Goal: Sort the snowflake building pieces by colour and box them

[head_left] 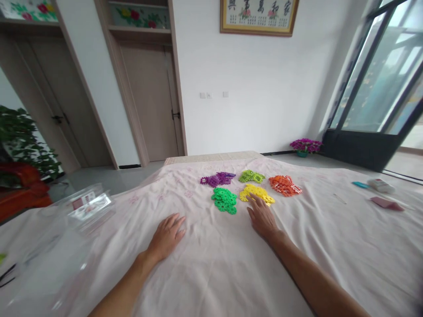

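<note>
My left hand lies flat on the pale pink cloth, fingers stretched out and holding nothing. My right hand reaches to the near edge of a pile of yellow plastic discs; its fingers are extended and seem to touch the pile. Left of that hand sits a heap of green notched discs. Behind are purple pieces and lime-green pieces. Orange-red pieces lie to the right of the yellow ones.
At the left stand a clear plastic box and a transparent bag. On the right lie a blue item, a white packet and a dusty-pink item. A pot of purple flowers stands on the floor by the wall.
</note>
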A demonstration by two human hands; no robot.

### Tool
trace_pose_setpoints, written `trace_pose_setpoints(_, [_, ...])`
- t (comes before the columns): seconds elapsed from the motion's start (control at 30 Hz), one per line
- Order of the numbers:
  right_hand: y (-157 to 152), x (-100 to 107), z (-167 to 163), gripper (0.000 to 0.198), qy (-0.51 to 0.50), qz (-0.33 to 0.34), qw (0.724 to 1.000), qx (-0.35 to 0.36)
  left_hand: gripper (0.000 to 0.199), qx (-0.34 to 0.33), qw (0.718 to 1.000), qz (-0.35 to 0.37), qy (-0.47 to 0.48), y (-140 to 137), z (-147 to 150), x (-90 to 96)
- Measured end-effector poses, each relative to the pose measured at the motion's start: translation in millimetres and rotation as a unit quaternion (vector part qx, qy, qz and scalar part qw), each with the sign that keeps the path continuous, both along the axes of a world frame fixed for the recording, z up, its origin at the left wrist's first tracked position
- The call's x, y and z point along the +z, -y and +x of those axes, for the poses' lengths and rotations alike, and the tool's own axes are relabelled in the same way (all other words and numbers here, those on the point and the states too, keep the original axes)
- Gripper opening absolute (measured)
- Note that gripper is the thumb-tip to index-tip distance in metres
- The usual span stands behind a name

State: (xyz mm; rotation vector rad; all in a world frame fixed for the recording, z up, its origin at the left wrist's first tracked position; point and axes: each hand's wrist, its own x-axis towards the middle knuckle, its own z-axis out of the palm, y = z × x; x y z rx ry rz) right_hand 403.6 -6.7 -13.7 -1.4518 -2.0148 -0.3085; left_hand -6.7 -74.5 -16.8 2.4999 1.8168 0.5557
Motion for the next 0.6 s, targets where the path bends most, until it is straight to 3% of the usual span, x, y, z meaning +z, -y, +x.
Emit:
trace_pose_setpoints(0.2, [-2, -3, -1, 0.042, 0.025, -0.023, 0.999, 0.039, 0.042, -0.02, 1.0, 0.0, 0.021, 40, -22, 2.6])
trace_pose_setpoints(0.27, [-2, -5, -1, 0.042, 0.025, -0.028, 0.998, 0.042, 0.038, 0.012, 0.999, 0.028, 0.034, 41, -29, 5.3])
trace_pose_setpoints(0.43, [-3, -5, 2, 0.04, 0.003, -0.04, 0.999, 0.015, 0.039, 0.168, 0.976, 0.13, 0.043, 26, -49, 21.8])
trace_pose_setpoints(0.6, [-4, -3, 3, 0.038, -0.008, -0.077, 0.997, -0.003, 0.037, 0.213, 0.954, 0.211, 0.025, 39, -55, 61.2])
